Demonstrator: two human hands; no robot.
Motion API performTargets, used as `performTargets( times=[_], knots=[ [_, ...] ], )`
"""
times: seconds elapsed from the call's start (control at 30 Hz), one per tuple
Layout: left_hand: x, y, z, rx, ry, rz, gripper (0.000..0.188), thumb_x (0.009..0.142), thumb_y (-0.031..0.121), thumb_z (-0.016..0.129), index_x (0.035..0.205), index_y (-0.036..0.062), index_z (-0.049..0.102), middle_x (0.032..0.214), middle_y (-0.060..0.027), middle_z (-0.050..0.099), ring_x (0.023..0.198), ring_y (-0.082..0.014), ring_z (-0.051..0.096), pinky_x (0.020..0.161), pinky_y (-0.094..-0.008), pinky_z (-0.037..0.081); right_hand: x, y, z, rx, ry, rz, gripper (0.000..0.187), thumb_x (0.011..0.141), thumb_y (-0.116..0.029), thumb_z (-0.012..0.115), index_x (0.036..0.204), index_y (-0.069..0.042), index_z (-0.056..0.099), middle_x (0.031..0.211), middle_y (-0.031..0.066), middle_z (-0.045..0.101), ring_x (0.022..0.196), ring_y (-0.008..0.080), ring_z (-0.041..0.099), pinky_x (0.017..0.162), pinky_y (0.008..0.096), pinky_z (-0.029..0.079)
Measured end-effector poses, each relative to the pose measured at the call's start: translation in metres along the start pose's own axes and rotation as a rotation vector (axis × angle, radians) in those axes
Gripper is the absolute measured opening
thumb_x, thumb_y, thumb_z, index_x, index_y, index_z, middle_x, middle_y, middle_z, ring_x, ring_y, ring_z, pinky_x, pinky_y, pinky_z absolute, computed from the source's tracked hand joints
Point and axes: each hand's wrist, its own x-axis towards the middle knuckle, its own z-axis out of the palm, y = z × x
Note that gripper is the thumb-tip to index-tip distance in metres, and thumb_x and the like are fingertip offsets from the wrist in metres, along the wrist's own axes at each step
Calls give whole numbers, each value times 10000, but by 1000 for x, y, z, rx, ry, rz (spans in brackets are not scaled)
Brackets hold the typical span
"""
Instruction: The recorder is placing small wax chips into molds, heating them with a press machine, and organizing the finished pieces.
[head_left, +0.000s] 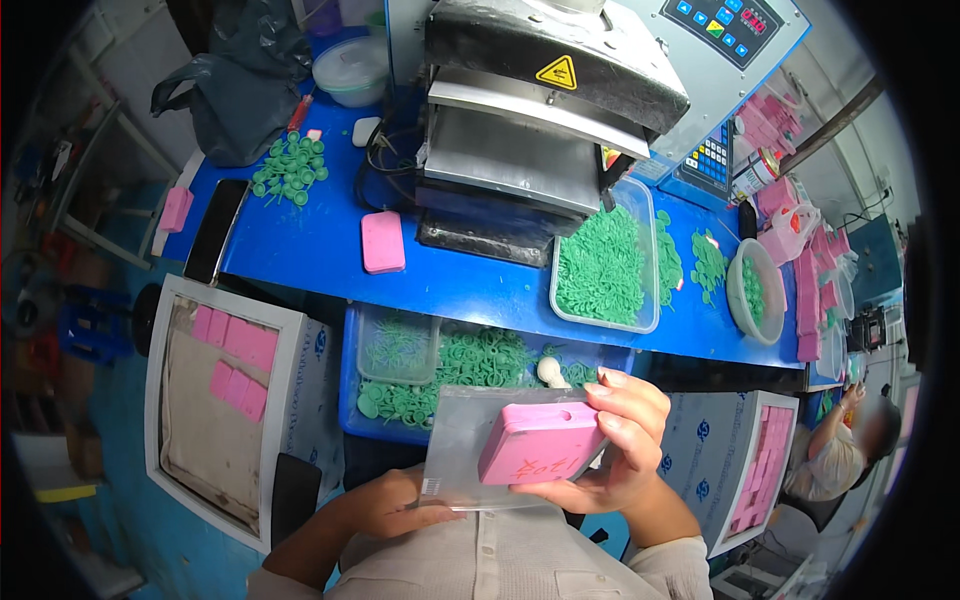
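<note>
In front of my chest, my right hand (632, 445) grips a thick pink stack of card-like pieces (540, 445) by its right end, fingers over the top and thumb below. The stack has rounded corners, a small notch on its upper edge and handwriting on its face. My left hand (395, 503) pinches the lower left edge of a clear plastic bag (455, 425). The bag and the stack overlap; I cannot tell whether the stack is inside it or in front of it.
Ahead, a press machine (520, 150) stands on the blue table (300, 245). A clear tub (655, 290) of green pieces sits right of it, a pink block (382, 242) left. Below is a blue crate (350, 400) with green pieces. Another person (825, 465) sits far right.
</note>
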Motion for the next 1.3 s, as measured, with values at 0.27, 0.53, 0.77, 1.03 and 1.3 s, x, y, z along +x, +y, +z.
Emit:
performTargets(
  times=[0.27,0.53,0.77,1.03,1.3],
  knots=[
    [-2,-4,-4,9,33,34,239,882,132,634,1074,7,705,1089,-171,682,974,-282,659,878,-347,478,-3,0,4,-71,-61,0,951,572,-464,911,1264,-67,394,1137,141,540,1024,260,535,892,409,442],
    [-3,-10,-5,-30,-22,35,237,893,97,622,1080,-37,680,1021,-170,697,919,-257,678,827,-333,502,-1,3,10,11,-90,138,876,632,-354,892,1285,-18,416,1200,184,543,1101,324,494,943,456,418],
    [-4,6,-7,-585,92,-224,235,931,69,550,1076,-99,628,878,-183,687,793,-212,672,724,-312,534,8,23,9,55,-215,297,1140,663,-589,788,1474,-6,238,1475,287,278,1342,484,293,1079,551,262],
    [13,58,-45,-579,135,129,257,968,114,491,1071,-92,605,794,-150,643,704,-169,617,640,-278,492,11,-14,-14,-110,-239,44,691,749,-614,677,1205,-98,622,1256,163,590,1208,387,507,1025,559,352],
    [39,70,-59,-609,164,189,279,963,161,478,1010,-79,612,714,-140,621,601,-170,602,527,-264,472,18,-3,-8,-252,-196,9,433,752,-316,742,1130,-115,676,1233,164,598,1182,376,524,939,514,449]
  ],
)
